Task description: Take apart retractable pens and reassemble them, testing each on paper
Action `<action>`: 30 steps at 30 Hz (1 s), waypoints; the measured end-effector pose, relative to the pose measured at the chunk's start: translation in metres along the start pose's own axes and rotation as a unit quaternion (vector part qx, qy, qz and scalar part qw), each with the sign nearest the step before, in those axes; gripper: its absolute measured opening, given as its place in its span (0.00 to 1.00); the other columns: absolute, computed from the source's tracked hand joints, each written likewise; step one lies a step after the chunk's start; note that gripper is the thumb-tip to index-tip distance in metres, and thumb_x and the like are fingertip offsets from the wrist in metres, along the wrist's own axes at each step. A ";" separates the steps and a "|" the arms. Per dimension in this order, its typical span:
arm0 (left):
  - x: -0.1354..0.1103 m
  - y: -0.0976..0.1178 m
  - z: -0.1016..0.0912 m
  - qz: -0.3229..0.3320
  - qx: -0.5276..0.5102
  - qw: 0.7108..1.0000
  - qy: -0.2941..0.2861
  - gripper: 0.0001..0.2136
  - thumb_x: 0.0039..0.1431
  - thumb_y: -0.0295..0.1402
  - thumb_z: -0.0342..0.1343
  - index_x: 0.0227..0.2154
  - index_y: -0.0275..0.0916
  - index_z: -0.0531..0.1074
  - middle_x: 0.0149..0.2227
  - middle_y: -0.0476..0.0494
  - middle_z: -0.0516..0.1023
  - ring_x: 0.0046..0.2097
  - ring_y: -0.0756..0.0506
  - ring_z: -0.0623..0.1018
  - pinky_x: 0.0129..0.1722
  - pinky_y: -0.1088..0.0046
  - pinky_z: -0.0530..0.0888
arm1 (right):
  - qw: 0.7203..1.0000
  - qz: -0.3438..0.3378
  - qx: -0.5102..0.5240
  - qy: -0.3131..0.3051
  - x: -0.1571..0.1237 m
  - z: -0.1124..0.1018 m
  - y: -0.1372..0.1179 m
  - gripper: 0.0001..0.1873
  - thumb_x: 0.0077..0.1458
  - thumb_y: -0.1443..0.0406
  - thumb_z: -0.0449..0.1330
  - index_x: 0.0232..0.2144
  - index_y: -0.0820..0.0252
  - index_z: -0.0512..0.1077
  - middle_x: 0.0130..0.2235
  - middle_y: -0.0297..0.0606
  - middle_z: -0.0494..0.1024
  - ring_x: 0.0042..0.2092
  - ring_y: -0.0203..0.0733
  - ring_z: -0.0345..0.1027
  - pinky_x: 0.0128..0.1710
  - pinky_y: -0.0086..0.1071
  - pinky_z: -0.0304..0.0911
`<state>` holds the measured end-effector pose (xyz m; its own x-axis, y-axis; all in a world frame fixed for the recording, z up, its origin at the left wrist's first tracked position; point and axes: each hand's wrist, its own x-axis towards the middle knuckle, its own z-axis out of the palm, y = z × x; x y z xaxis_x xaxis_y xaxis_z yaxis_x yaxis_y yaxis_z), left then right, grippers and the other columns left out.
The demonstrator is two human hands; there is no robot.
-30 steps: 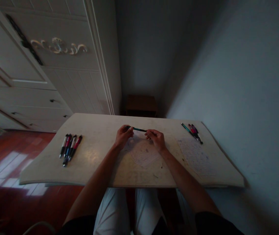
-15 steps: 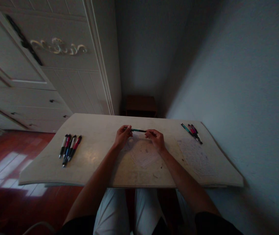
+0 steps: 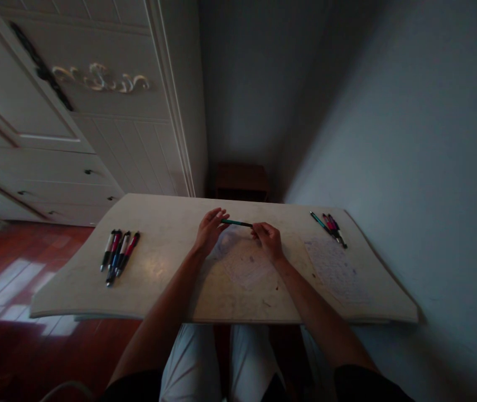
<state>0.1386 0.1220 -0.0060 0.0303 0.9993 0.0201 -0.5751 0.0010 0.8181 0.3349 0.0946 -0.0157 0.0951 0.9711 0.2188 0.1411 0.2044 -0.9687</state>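
Head view, pale table (image 3: 158, 268), right hand (image 3: 268, 240) grip pinching green pen (image 3: 237, 223), left hand (image 3: 210, 229) grip spread, red floor (image 3: 20, 262).

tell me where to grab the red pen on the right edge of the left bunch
Pinch the red pen at mid-barrel, coming from above and from its open right side. It lies flat on the table, and its left side sits close beside the other pens, which leaves little room to get in there.

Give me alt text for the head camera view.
The right hand pinches a green pen over a pale table, the left hand open at its other end. The left pen cluster and right pen cluster lie near its ends.
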 end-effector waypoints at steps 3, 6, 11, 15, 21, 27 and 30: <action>0.001 -0.005 -0.002 -0.014 0.062 0.998 0.024 0.18 0.48 0.45 0.66 0.34 0.36 0.72 0.31 0.47 0.75 0.30 0.52 0.75 0.26 0.78 0.69 | 1.000 -0.013 -0.002 0.015 0.001 0.000 -0.002 0.21 0.51 0.46 0.60 0.30 0.58 0.75 0.28 0.38 0.77 0.28 0.39 0.69 0.31 0.33 0.67; 0.000 -0.006 -0.002 -0.008 0.098 0.995 0.003 0.17 0.48 0.45 0.65 0.27 0.35 0.71 0.22 0.51 0.70 0.22 0.55 0.68 0.21 0.78 0.65 | 1.000 -0.013 -0.001 0.012 0.000 0.000 -0.005 0.21 0.51 0.47 0.60 0.30 0.58 0.75 0.28 0.38 0.77 0.29 0.40 0.69 0.31 0.33 0.67; -0.003 0.000 0.001 0.015 0.037 0.999 -0.018 0.20 0.40 0.34 0.70 0.38 0.38 0.74 0.37 0.45 0.78 0.38 0.48 0.77 0.36 0.73 0.73 | 1.000 0.006 -0.003 0.007 -0.001 0.000 -0.005 0.21 0.51 0.47 0.60 0.28 0.59 0.74 0.25 0.36 0.75 0.27 0.39 0.68 0.29 0.31 0.64; -0.001 0.002 0.002 0.025 0.002 0.999 -0.020 0.26 0.39 0.30 0.70 0.44 0.41 0.71 0.51 0.40 0.75 0.51 0.43 0.75 0.46 0.66 0.73 | 1.000 0.006 -0.017 0.020 0.003 -0.001 -0.004 0.22 0.52 0.45 0.59 0.27 0.59 0.73 0.24 0.37 0.74 0.26 0.39 0.67 0.28 0.31 0.64; 0.002 -0.007 -0.003 -0.001 0.103 0.995 0.001 0.18 0.50 0.46 0.64 0.34 0.35 0.72 0.30 0.46 0.75 0.30 0.50 0.76 0.28 0.76 0.72 | 1.000 -0.015 -0.006 0.025 0.005 -0.001 -0.002 0.22 0.51 0.46 0.59 0.30 0.59 0.74 0.27 0.37 0.76 0.28 0.39 0.69 0.32 0.33 0.66; -0.005 0.000 0.002 0.007 0.064 0.996 -0.068 0.17 0.44 0.36 0.69 0.37 0.37 0.74 0.32 0.46 0.77 0.34 0.49 0.77 0.34 0.73 0.74 | 1.000 -0.008 0.002 0.022 0.006 -0.002 -0.001 0.19 0.51 0.48 0.60 0.28 0.58 0.73 0.25 0.35 0.74 0.27 0.39 0.67 0.29 0.32 0.65; -0.007 0.004 0.005 -0.006 0.035 0.996 -0.084 0.21 0.41 0.31 0.70 0.41 0.39 0.74 0.43 0.42 0.78 0.42 0.46 0.77 0.39 0.71 0.75 | 1.000 -0.007 0.003 0.024 0.008 -0.003 0.002 0.19 0.52 0.48 0.59 0.28 0.59 0.74 0.24 0.35 0.73 0.27 0.38 0.67 0.28 0.31 0.64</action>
<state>0.1403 0.1145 0.0004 0.1757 0.9793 0.1007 -0.5156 0.0044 0.8568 0.3387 0.1026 -0.0156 0.1409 0.9611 0.2374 0.1375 0.2185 -0.9661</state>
